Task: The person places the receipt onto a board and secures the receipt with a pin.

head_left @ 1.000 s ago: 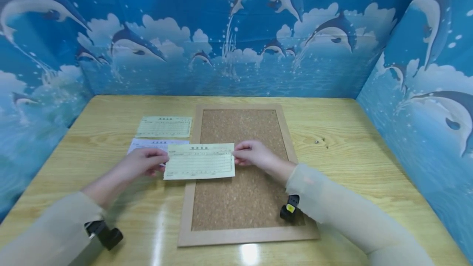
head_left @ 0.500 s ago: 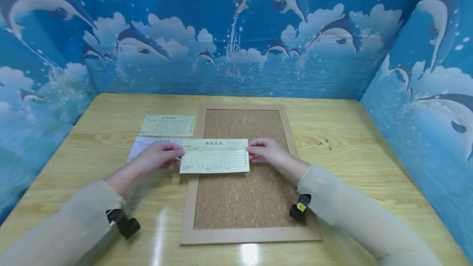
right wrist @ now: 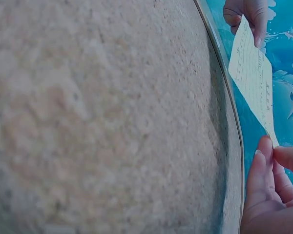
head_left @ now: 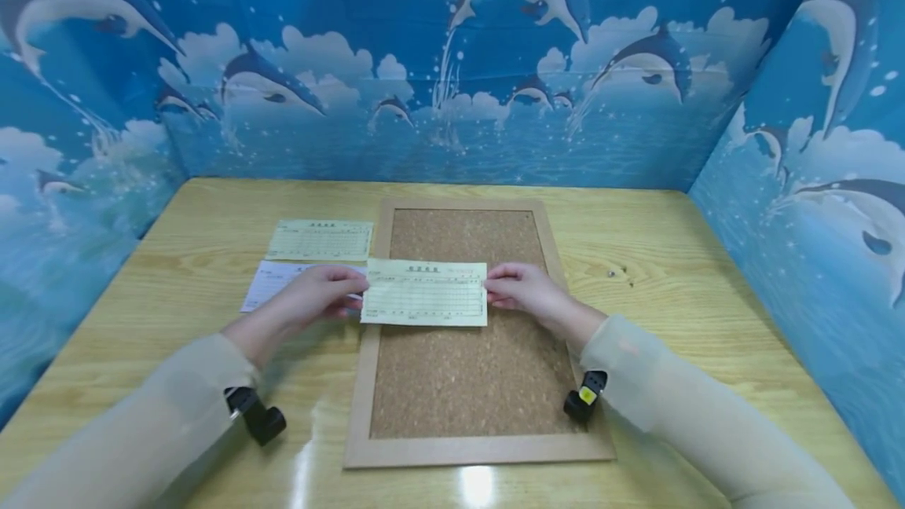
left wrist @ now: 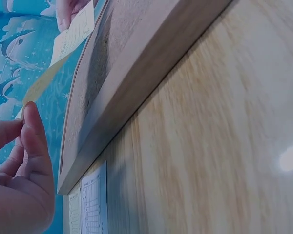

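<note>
A pale yellow-green printed paper form [head_left: 426, 293] is stretched between my two hands above the cork board [head_left: 481, 391]. Its left edge is pinched by thumb and fingers of my left hand [head_left: 321, 293]; my right hand [head_left: 526, 293] pinches the right edge. Both wrist views show the form [left wrist: 71, 41] [right wrist: 254, 73] raised off the board and slightly bent. Under and beside my left hand lies a white printed form [head_left: 267, 283], partly covered by that hand. Another yellow-green form [head_left: 321, 239] lies flat just behind it, left of the board.
The cork board's wooden frame [head_left: 481, 450] lies flat on the wood-grain table [head_left: 679, 258]. A few tiny metallic pieces [head_left: 613, 274] sit on the table to the right. A blue dolphin-print cloth [head_left: 396, 124] walls the back and sides.
Both hands have carried the held form rightward and a little away from me, from the board's left edge to over its middle. The forms on the table have stayed put.
</note>
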### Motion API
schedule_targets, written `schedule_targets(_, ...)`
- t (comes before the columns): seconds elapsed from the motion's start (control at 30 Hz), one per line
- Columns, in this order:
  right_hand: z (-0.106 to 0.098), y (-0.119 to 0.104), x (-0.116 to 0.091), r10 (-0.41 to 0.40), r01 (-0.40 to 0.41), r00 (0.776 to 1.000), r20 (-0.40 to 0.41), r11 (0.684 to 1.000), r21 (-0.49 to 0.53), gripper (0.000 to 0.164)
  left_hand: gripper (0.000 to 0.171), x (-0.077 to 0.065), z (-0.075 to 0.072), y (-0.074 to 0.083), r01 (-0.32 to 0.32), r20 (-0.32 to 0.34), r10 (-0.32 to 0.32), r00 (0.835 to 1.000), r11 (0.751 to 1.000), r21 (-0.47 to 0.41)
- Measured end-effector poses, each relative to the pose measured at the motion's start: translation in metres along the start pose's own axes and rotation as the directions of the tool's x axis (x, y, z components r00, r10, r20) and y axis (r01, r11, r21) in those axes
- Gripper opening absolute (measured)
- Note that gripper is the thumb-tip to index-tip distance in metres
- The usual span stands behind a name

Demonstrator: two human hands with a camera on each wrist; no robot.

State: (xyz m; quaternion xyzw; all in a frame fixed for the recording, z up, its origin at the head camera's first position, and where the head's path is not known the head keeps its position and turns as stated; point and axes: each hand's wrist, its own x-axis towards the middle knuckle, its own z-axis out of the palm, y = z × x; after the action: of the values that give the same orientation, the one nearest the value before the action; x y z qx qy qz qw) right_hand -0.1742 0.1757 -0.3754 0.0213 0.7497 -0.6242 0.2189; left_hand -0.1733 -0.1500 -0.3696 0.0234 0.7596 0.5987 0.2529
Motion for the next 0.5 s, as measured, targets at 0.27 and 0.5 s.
schedule_targets(0.27, -0.009, 0.000, 0.001, -0.028, 0.028, 0.999, -0.019, 0.999, 0.016, 0.025, 0.034, 0.010, 0.005, 0.002, 0.029, 0.006, -0.029, 1.000, 0.999, -0.029)
schedule_targets(0.5, -0.018, 0.000, 0.005, -0.023, 0.023, 0.999, -0.033, 1.000, 0.006, 0.026, 0.034, 0.020, 0.010, 0.011, 0.062, -0.016, -0.062, 0.998, 0.997, 0.036)
